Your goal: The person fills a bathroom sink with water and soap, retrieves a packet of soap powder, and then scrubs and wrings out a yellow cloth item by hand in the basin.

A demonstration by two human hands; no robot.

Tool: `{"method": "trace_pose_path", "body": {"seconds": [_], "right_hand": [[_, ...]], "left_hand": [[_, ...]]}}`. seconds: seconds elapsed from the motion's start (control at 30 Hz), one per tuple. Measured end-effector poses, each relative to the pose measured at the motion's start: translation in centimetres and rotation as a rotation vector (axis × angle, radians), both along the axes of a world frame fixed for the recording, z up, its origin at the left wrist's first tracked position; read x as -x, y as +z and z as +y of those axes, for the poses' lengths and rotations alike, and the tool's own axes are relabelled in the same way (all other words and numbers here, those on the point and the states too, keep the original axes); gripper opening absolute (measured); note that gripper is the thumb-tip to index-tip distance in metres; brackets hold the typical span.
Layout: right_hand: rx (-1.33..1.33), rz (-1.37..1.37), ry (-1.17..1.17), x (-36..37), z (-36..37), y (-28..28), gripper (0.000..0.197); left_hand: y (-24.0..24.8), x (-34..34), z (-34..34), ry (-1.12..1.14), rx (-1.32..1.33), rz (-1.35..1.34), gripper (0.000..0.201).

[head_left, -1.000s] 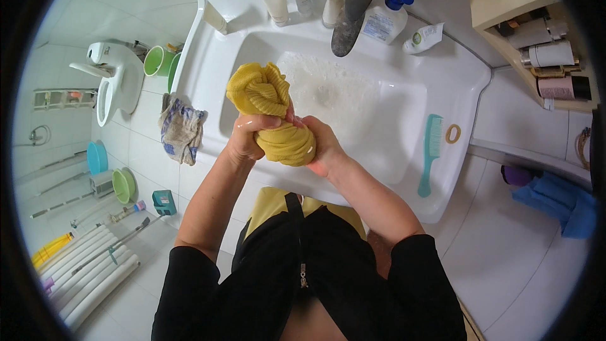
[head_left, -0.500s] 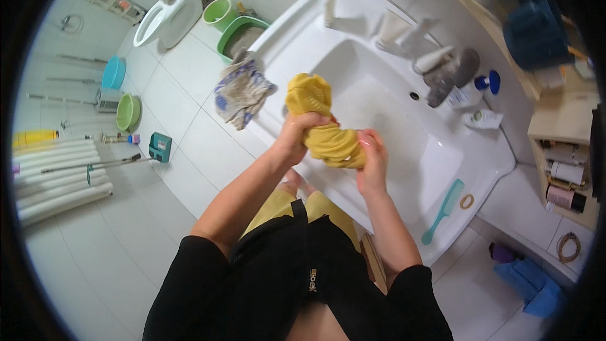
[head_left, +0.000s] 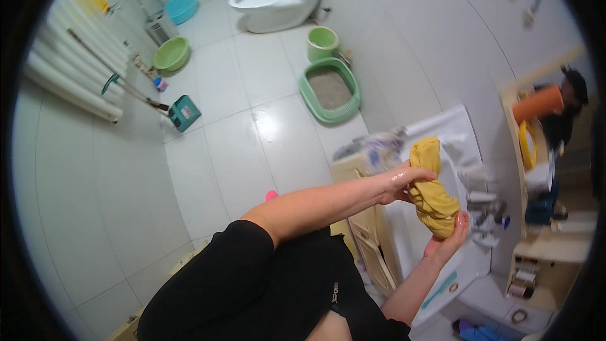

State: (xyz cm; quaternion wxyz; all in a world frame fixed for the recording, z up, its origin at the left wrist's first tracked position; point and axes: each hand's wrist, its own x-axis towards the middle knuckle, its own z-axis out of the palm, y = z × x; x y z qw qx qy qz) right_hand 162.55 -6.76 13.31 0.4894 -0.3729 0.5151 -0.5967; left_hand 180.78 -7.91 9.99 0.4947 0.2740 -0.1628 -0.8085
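Above the white washbasin (head_left: 404,233), a bunched yellow cloth (head_left: 437,201) is gripped between my two wet hands. My left hand (head_left: 407,181) wraps around its upper part with the thumb lying across it. My right hand (head_left: 449,238) closes on its lower end, fingers partly hidden behind the fabric. A grey-white cloth with blue patches (head_left: 384,150) hangs over the basin's left edge, near my left forearm. On the near right rim lies a turquoise comb (head_left: 440,290), with a small tan ring (head_left: 453,287) beside it.
Bottles and the tap crowd the basin's right side, below wooden shelves (head_left: 543,246). A green tray with grey granules (head_left: 305,88) and a green bucket (head_left: 315,49) stand on the tiled floor beyond. Farther off are a toilet (head_left: 278,19), a dustpan (head_left: 184,113) and two basins.
My view has swung left, so the basin and hands now appear farther right and more floor shows. Both hands keep hold of the yellow cloth.
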Motion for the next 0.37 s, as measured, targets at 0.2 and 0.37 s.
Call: {"method": "trace_pose_path", "body": {"seconds": [0.2, 0.37], "right_hand": [[0.200, 0.130, 0.337, -16.0, -2.2, 1.5, 0.017], [0.339, 0.249, 0.693, -28.8, -4.5, 0.9, 0.016]], "left_hand": [[-1.5, -14.4, 1.8, 0.248, 0.035, 0.329, 0.044], [-2.8, -25.6, 3.9, 0.512, -0.002, 0.386, 0.046]]}}
